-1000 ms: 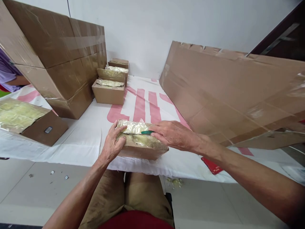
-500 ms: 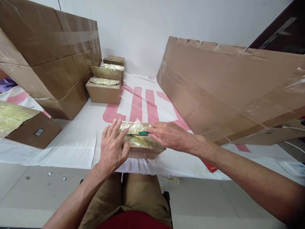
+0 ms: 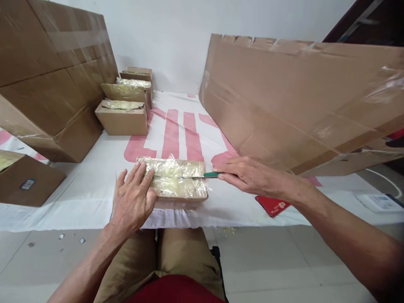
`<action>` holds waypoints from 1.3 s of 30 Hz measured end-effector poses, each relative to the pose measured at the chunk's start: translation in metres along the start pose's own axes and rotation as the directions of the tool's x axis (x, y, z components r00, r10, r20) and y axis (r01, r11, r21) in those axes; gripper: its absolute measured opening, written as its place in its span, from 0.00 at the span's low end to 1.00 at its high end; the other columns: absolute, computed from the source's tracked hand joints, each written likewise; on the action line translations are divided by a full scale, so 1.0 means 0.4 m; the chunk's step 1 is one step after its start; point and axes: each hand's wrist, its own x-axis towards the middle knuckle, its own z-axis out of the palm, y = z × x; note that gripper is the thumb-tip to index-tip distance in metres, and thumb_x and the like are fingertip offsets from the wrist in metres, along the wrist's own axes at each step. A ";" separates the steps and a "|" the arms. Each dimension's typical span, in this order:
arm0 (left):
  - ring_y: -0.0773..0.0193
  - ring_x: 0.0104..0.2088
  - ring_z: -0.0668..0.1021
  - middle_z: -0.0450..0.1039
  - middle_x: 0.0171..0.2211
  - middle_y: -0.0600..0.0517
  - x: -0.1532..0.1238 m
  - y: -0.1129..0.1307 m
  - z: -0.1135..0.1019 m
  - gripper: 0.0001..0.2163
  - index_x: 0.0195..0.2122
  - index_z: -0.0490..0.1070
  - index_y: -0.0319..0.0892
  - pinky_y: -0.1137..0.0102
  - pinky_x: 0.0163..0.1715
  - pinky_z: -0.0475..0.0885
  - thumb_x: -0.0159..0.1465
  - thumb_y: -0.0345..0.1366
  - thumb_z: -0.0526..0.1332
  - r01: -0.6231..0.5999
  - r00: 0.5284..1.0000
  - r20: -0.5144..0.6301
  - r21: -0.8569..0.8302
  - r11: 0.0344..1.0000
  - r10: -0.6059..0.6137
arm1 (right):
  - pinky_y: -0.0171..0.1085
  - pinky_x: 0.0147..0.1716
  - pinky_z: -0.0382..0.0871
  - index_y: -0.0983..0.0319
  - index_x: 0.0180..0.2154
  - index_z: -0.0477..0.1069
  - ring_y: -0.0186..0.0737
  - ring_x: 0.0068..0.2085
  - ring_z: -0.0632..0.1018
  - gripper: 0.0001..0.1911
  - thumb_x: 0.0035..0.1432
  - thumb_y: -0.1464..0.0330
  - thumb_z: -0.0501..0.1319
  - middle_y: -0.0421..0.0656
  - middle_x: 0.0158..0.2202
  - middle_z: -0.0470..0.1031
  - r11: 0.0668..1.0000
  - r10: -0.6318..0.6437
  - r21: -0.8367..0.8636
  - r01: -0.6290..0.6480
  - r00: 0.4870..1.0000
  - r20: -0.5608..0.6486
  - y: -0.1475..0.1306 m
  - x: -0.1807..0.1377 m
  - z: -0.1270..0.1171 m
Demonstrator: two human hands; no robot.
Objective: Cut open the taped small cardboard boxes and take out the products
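The taped box [image 3: 176, 190] sits at the front of the bench [image 3: 88, 193], and the left hand [image 3: 135, 197] lies with spread fingers over its nine o'clock end. At three o'clock the right hand [image 3: 249, 174] pinches a green cutter [image 3: 212, 174]; smaller boxes [image 3: 123, 121] stand at eleven.

I've got the left hand [image 3: 134, 198] laid over the left end of a taped carton [image 3: 179, 189], lower centre of frame. Right hand [image 3: 244, 174], right of centre, pinches a green tool [image 3: 211, 174] at the carton's right end. Red flat item [image 3: 272, 205] on the desk [image 3: 232, 214] near the right wrist. Smaller cartons [image 3: 124, 122] upper left.
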 end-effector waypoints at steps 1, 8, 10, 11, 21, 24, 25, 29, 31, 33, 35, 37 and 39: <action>0.41 0.68 0.71 0.70 0.66 0.34 0.001 0.000 0.000 0.23 0.60 0.73 0.36 0.46 0.65 0.61 0.69 0.33 0.48 -0.002 1.000 -0.001 0.001 1.000 0.002 | 0.43 0.38 0.71 0.56 0.43 0.82 0.46 0.39 0.82 0.20 0.73 0.63 0.51 0.43 0.36 0.84 0.999 0.029 0.044 -0.029 1.000 0.007 0.010 -0.024 -0.008; 0.41 0.66 0.72 0.72 0.64 0.36 0.002 -0.004 0.000 0.21 0.58 0.74 0.38 0.45 0.65 0.62 0.70 0.33 0.48 -0.025 0.999 -0.043 -0.027 0.999 0.024 | 0.42 0.42 0.77 0.59 0.53 0.81 0.48 0.44 0.84 0.21 0.71 0.57 0.55 0.47 0.47 0.85 0.858 0.473 0.356 -0.370 0.840 -0.266 0.077 -0.174 0.160; 0.41 0.67 0.72 0.72 0.64 0.35 0.000 -0.004 -0.006 0.20 0.58 0.73 0.38 0.44 0.65 0.63 0.71 0.33 0.49 -0.013 0.999 -0.051 -0.057 0.998 0.011 | 0.44 0.47 0.78 0.60 0.53 0.80 0.50 0.48 0.84 0.20 0.70 0.60 0.56 0.50 0.51 0.84 0.859 0.502 0.294 -0.420 0.805 -0.316 0.075 -0.185 0.276; 0.41 0.67 0.72 0.72 0.64 0.35 0.001 -0.006 -0.011 0.20 0.58 0.73 0.37 0.43 0.65 0.63 0.71 0.34 0.49 -0.006 0.999 -0.054 -0.076 0.997 0.002 | 0.46 0.49 0.77 0.60 0.53 0.80 0.52 0.49 0.83 0.19 0.69 0.62 0.56 0.51 0.51 0.84 0.867 0.495 0.236 -0.439 0.812 -0.309 0.071 -0.186 0.331; 0.46 0.67 0.72 0.75 0.63 0.42 0.173 -0.063 0.002 0.20 0.56 0.78 0.42 0.48 0.66 0.67 0.68 0.35 0.52 0.062 0.989 0.149 -0.284 0.957 -0.020 | 0.45 0.46 0.74 0.59 0.43 0.81 0.48 0.46 0.81 0.16 0.70 0.60 0.56 0.48 0.44 0.84 0.877 0.433 0.400 -0.268 0.803 -0.410 0.057 -0.023 0.235; 0.49 0.61 0.78 0.78 0.59 0.44 0.224 -0.071 0.016 0.20 0.56 0.78 0.42 0.53 0.62 0.72 0.70 0.37 0.51 0.128 0.948 0.317 -0.353 0.927 -0.010 | 0.44 0.49 0.70 0.59 0.37 0.81 0.46 0.47 0.80 0.12 0.68 0.63 0.59 0.45 0.43 0.84 0.898 0.329 0.405 -0.172 0.873 -0.359 0.021 0.142 0.139; 0.50 0.58 0.80 0.80 0.57 0.44 0.232 -0.070 0.017 0.20 0.55 0.79 0.43 0.55 0.60 0.74 0.70 0.37 0.51 0.147 0.935 0.355 -0.358 0.922 -0.011 | 0.43 0.48 0.69 0.59 0.34 0.81 0.44 0.45 0.80 0.12 0.67 0.64 0.60 0.44 0.39 0.83 0.904 0.284 0.396 -0.159 0.917 -0.281 0.008 0.199 0.123; 0.50 0.54 0.82 0.82 0.53 0.47 0.235 -0.062 0.013 0.20 0.54 0.81 0.46 0.58 0.54 0.75 0.70 0.37 0.51 0.196 0.920 0.387 -0.332 0.923 -0.056 | 0.38 0.36 0.66 0.62 0.26 0.77 0.38 0.33 0.77 0.13 0.63 0.69 0.63 0.39 0.27 0.78 0.881 0.194 0.447 -0.152 0.980 -0.050 -0.038 0.360 0.119; 0.49 0.54 0.81 0.82 0.54 0.47 0.232 -0.061 0.013 0.20 0.54 0.81 0.47 0.57 0.54 0.75 0.70 0.37 0.51 0.223 0.912 0.401 -0.320 0.921 -0.082 | 0.38 0.39 0.67 0.62 0.27 0.78 0.38 0.35 0.78 0.09 0.61 0.73 0.64 0.40 0.30 0.80 0.869 0.154 0.491 -0.059 0.976 -0.156 -0.056 0.377 0.130; 0.48 0.54 0.81 0.82 0.54 0.47 0.232 -0.062 0.015 0.20 0.53 0.81 0.48 0.57 0.53 0.75 0.70 0.37 0.51 0.253 0.905 0.411 -0.308 0.917 -0.112 | 0.41 0.46 0.68 0.62 0.30 0.78 0.40 0.41 0.79 0.07 0.61 0.75 0.65 0.42 0.37 0.82 0.882 0.061 0.456 0.119 0.931 -0.360 -0.073 0.348 0.139; 0.47 0.54 0.81 0.82 0.54 0.47 0.231 -0.062 0.019 0.19 0.52 0.82 0.48 0.56 0.52 0.74 0.70 0.38 0.51 0.277 0.902 0.409 -0.309 0.910 -0.136 | 0.44 0.50 0.67 0.61 0.32 0.78 0.41 0.44 0.80 0.07 0.64 0.73 0.65 0.44 0.41 0.83 0.888 -0.087 0.356 0.292 0.866 -0.493 -0.090 0.283 0.146; 0.47 0.54 0.81 0.82 0.53 0.47 0.230 -0.056 0.024 0.19 0.51 0.82 0.48 0.56 0.51 0.74 0.70 0.39 0.52 0.277 0.903 0.411 -0.331 0.902 -0.127 | 0.43 0.47 0.69 0.61 0.34 0.78 0.40 0.41 0.80 0.08 0.68 0.73 0.63 0.45 0.40 0.83 0.883 -0.173 0.286 0.373 0.823 -0.541 -0.108 0.205 0.155; 0.47 0.52 0.81 0.83 0.50 0.47 0.229 -0.045 0.029 0.18 0.50 0.82 0.48 0.57 0.50 0.74 0.70 0.39 0.53 0.248 0.909 0.406 -0.359 0.900 -0.089 | 0.42 0.43 0.71 0.60 0.36 0.78 0.39 0.40 0.80 0.09 0.69 0.74 0.61 0.44 0.39 0.82 0.896 -0.145 0.260 0.359 0.792 -0.593 -0.126 0.135 0.170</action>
